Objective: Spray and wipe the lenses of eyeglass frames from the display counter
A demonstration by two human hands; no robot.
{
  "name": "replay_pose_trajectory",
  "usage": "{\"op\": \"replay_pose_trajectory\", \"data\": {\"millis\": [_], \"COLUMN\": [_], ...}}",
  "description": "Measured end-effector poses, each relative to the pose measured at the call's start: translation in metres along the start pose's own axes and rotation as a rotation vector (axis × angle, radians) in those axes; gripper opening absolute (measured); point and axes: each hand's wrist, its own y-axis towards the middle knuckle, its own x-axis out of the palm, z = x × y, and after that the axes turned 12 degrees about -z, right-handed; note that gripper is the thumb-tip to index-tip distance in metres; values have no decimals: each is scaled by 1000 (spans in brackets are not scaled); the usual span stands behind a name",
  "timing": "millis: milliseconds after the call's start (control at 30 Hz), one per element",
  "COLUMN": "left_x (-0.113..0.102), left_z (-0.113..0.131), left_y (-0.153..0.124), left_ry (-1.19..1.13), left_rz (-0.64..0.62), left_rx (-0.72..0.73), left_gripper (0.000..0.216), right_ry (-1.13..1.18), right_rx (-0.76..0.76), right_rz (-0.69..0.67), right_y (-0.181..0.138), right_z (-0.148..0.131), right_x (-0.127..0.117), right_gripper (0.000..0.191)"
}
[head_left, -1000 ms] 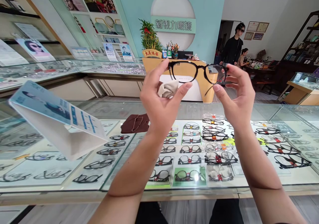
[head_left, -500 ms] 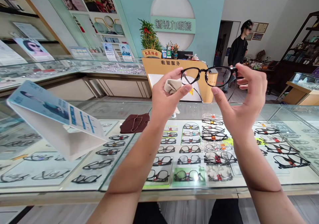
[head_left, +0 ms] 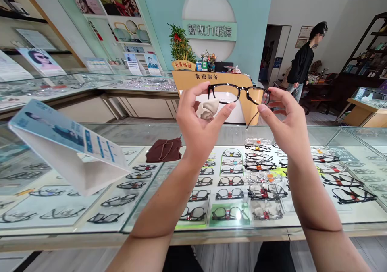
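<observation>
Above the glass tabletop [head_left: 145, 133] I hold a pair of black-framed glasses [head_left: 238, 93] up at chest height, both arms raised in front of me. Far to the left a folded leaflet stand [head_left: 69, 143] rests on the glass, and next to it lies a brown pouch [head_left: 164, 150], well apart from my hands. My left hand [head_left: 199, 123] keeps a narrow grip: thumb and forefinger pinch the left lens rim, with a small beige cloth [head_left: 207, 108] bunched between palm and fingers, touching the frame's corner. My right hand [head_left: 284, 121] pinches the right end of the frame near the hinge, its other fingers loosely curled; one temple arm hangs down below. As I judge it, the wiping is under way rather than finished: the cloth sits at the left lens, the right lens shows no cloth on it, and the glasses have not gone back down among the rows of display frames [head_left: 260, 183] under the glass.
</observation>
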Motion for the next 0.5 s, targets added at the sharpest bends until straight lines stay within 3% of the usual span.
{"op": "replay_pose_trajectory", "data": {"millis": [267, 500], "left_x": [-4, 3], "left_z": [9, -23], "left_y": [4, 11], "left_ry": [160, -131], "left_rz": [122, 6], "left_rx": [240, 132], "left_gripper": [65, 67], "right_ry": [103, -83], "right_rx": [-43, -134], "right_rz": [-71, 184], "right_y": [6, 2], "right_z": [16, -7], "right_x": [7, 18], "right_gripper": [57, 62]}}
